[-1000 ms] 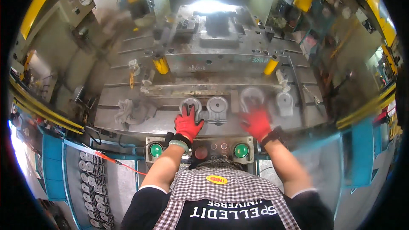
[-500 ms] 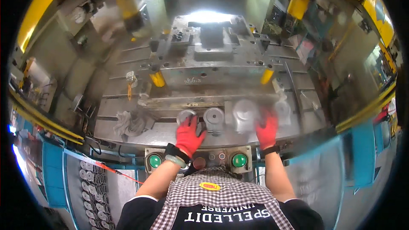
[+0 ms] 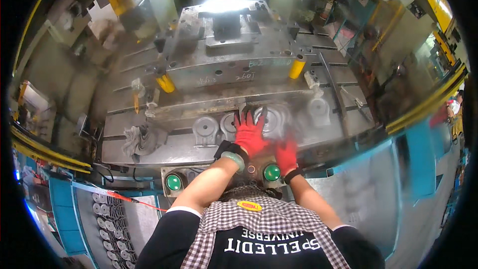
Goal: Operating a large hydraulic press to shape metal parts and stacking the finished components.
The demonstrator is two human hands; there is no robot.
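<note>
My left hand point(image 3: 251, 133), in a red glove with dark fingertips, has its fingers stretched out over a row of stamped metal plates. Its fingers lie between a partly covered plate point(image 3: 227, 125) and a larger round-topped plate point(image 3: 275, 120), overlapping the edge of the larger one. My right hand point(image 3: 286, 153), also red-gloved, is near the front edge of the press bed, just above a green button; motion smears its fingers. Left of my left hand is a plate with a round raised centre point(image 3: 205, 128). Another plate point(image 3: 319, 113) lies farther right.
The die block point(image 3: 226, 75) with yellow posts point(image 3: 165, 83) stands behind the plates. A grey rag point(image 3: 140, 142) and a brush point(image 3: 136, 101) lie on the left of the bed. Green buttons point(image 3: 272, 172) sit in front. Stacked metal parts point(image 3: 113, 229) fill the lower-left bin.
My left hand has moved right, from the leftmost plate to the middle of the row. My right hand has drawn back left and toward me, off the plates. The view has shifted.
</note>
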